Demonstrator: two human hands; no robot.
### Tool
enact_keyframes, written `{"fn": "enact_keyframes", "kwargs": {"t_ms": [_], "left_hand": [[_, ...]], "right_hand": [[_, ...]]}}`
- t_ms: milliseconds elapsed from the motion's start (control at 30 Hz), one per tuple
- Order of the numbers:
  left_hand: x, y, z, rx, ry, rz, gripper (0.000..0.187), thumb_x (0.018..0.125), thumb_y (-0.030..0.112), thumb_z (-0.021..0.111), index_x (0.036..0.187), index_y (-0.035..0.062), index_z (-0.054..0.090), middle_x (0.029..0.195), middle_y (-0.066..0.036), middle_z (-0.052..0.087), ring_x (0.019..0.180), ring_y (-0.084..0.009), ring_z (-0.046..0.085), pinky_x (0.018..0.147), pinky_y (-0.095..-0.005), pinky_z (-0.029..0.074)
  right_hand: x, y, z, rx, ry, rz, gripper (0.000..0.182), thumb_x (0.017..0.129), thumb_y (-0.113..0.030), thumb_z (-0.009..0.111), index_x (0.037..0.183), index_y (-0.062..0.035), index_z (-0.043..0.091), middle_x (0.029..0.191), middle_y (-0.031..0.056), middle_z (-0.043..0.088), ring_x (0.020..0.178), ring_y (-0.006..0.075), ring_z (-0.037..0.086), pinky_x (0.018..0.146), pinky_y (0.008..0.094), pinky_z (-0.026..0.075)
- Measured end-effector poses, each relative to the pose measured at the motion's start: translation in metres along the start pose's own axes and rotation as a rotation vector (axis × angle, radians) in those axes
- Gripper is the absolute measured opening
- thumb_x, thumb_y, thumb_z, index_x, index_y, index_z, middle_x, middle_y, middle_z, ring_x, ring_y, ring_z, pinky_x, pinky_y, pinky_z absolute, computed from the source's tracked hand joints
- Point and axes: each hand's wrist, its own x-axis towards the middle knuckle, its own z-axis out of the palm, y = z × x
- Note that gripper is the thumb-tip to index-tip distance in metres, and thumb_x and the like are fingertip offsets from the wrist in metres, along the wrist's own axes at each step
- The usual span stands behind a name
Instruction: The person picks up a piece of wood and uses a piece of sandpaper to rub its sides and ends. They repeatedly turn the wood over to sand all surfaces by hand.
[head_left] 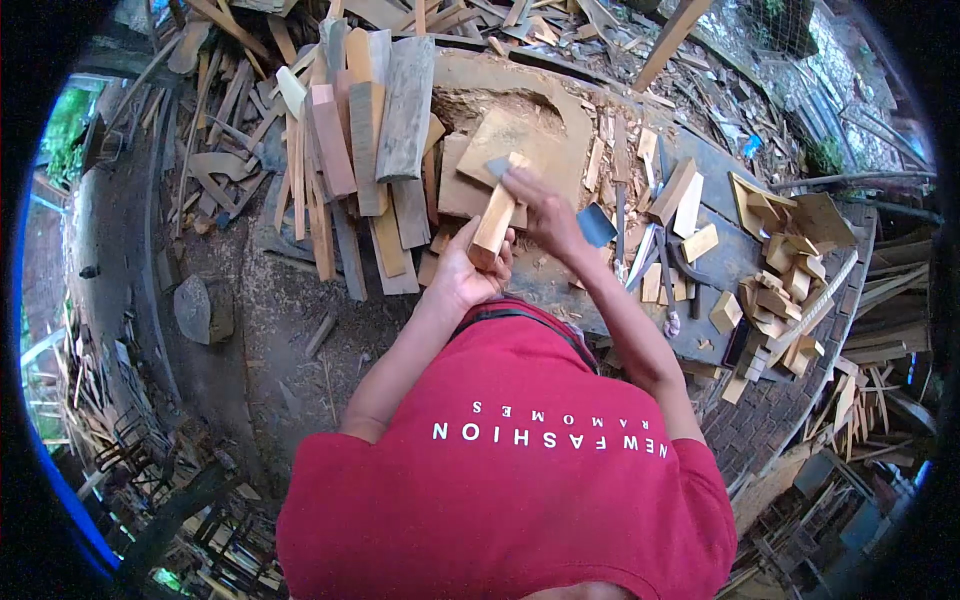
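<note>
My left hand point(474, 268) is wrapped round the lower end of a squared wooden block point(497, 222), which tilts up and away from me. Over the block's far end lies my right hand point(541, 203), its fingers closed on a small grey sheet point(498, 167) that looks like sandpaper and touches the wood. Behind the block, flat wooden boards point(478, 180) are stacked on the workbench point(560, 95). A dark blue-grey sheet point(596, 226) lies just right of my right hand.
Long planks point(402, 110) lean in a pile at the left. Tools and offcuts point(702, 243) lie to the right, with a tray of small wooden pieces point(826, 218) beyond them. A round log stump point(203, 309) stands on the ground at the left.
</note>
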Motion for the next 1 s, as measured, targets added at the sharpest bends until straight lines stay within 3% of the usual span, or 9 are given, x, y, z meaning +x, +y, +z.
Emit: {"fn": "enact_keyframes", "kwargs": {"t_ms": [67,133,167,267,367,467,733,800,1000], "left_hand": [[0.006,0.004,-0.012,-0.002,-0.109,-0.028,0.031,0.089,0.035,0.052,0.105,0.0085,0.058,0.090,-0.006,0.060,0.075,-0.0195,0.059,0.057,-0.0311,0.051],[0.010,-0.003,-0.012,0.032,0.065,0.170,0.030,0.089,0.033,0.049,0.104,0.0082,0.056,0.093,-0.007,0.060,0.083,-0.0215,0.060,0.071,-0.0382,0.054],[0.003,0.000,-0.015,-0.070,-0.193,0.031,0.029,0.090,0.031,0.047,0.105,0.0080,0.054,0.097,-0.008,0.059,0.090,-0.0221,0.060,0.083,-0.0414,0.051],[0.004,-0.006,-0.005,-0.036,-0.019,0.117,0.030,0.090,0.033,0.045,0.106,0.0086,0.054,0.098,-0.009,0.058,0.086,-0.0211,0.060,0.073,-0.0390,0.054],[0.008,0.005,-0.021,-0.056,-0.216,-0.037,0.035,0.091,0.036,0.046,0.109,0.0079,0.054,0.098,-0.010,0.058,0.081,-0.0205,0.058,0.062,-0.0328,0.052],[0.001,0.003,-0.013,0.008,-0.074,-0.048,0.039,0.091,0.039,0.048,0.112,0.0068,0.054,0.098,-0.011,0.057,0.077,-0.0200,0.057,0.056,-0.0276,0.048],[0.000,-0.001,0.003,0.023,-0.011,-0.060,0.036,0.093,0.035,0.045,0.111,0.0050,0.053,0.099,-0.010,0.058,0.082,-0.0211,0.057,0.063,-0.0326,0.050],[0.009,0.006,-0.021,0.035,-0.166,-0.081,0.033,0.093,0.033,0.044,0.108,0.0056,0.054,0.099,-0.009,0.058,0.084,-0.0222,0.057,0.067,-0.0325,0.049],[0.013,-0.001,-0.022,0.024,0.010,0.019,0.027,0.091,0.030,0.045,0.106,0.0094,0.054,0.094,-0.007,0.060,0.083,-0.0205,0.060,0.070,-0.0370,0.053]], "right_hand": [[-0.019,-0.039,-0.012,0.217,-0.039,-0.085,0.049,0.071,0.004,0.056,0.119,-0.0069,0.057,0.127,0.0160,0.052,0.121,0.0352,0.045,0.101,0.0407,0.038],[-0.040,-0.070,-0.024,0.289,-0.101,-0.187,0.051,0.068,0.003,0.059,0.118,-0.0058,0.057,0.126,0.0163,0.052,0.121,0.0339,0.046,0.101,0.0411,0.037],[-0.041,-0.075,-0.029,0.288,-0.101,-0.177,0.051,0.068,0.003,0.059,0.118,-0.0058,0.057,0.126,0.0163,0.052,0.121,0.0339,0.046,0.101,0.0411,0.037],[-0.044,-0.078,-0.036,0.203,-0.139,-0.336,0.053,0.065,0.003,0.059,0.117,-0.0057,0.058,0.125,0.0164,0.053,0.120,0.0328,0.047,0.101,0.0417,0.037],[-0.029,-0.051,-0.017,0.157,-0.017,-0.230,0.054,0.067,0.011,0.048,0.117,-0.0075,0.059,0.124,0.0150,0.054,0.119,0.0329,0.048,0.101,0.0420,0.038],[-0.009,-0.002,0.004,0.065,0.061,-0.074,0.053,0.070,0.015,0.043,0.115,-0.0069,0.059,0.123,0.0165,0.054,0.119,0.0318,0.048,0.100,0.0390,0.039],[-0.008,-0.008,0.001,0.051,0.035,0.080,0.055,0.068,0.011,0.047,0.117,-0.0111,0.059,0.124,0.0158,0.053,0.118,0.0315,0.049,0.099,0.0361,0.040],[-0.033,-0.040,-0.010,0.232,-0.055,-0.111,0.055,0.066,0.010,0.052,0.117,-0.0097,0.059,0.126,0.0137,0.052,0.120,0.0321,0.047,0.100,0.0386,0.039],[-0.055,-0.068,-0.035,0.131,-0.111,-0.303,0.052,0.066,0.000,0.062,0.117,-0.0109,0.059,0.126,0.0111,0.053,0.123,0.0296,0.045,0.101,0.0424,0.038]]}}
